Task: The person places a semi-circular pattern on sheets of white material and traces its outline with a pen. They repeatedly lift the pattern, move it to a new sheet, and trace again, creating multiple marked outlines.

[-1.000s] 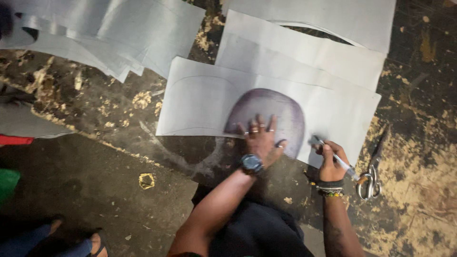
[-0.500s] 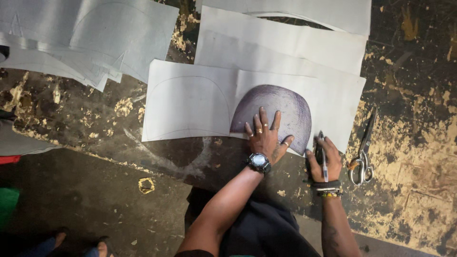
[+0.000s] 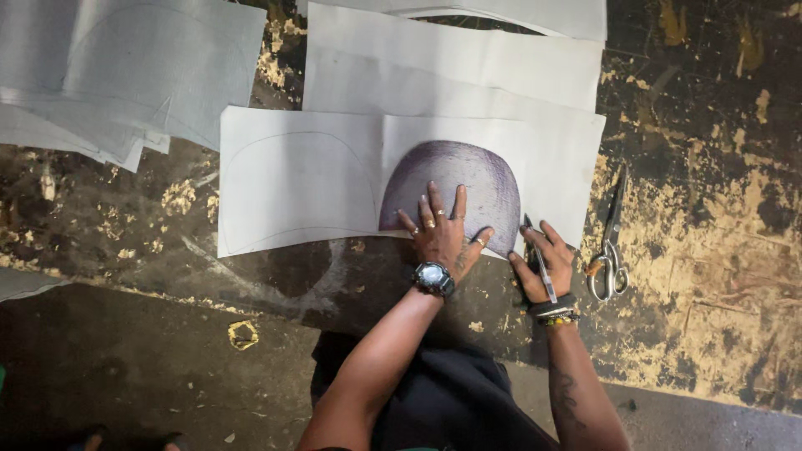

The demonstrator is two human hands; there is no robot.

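My left hand [image 3: 441, 235], fingers spread, presses the dark domed template [image 3: 468, 179] onto the white sheet [image 3: 301, 179]; my right hand [image 3: 543, 263] pinches a pen [image 3: 540, 266], tracing.

No packages, labels, signs or screens in view, only plain unprinted sheets and hand tools lying on the stained worktop.
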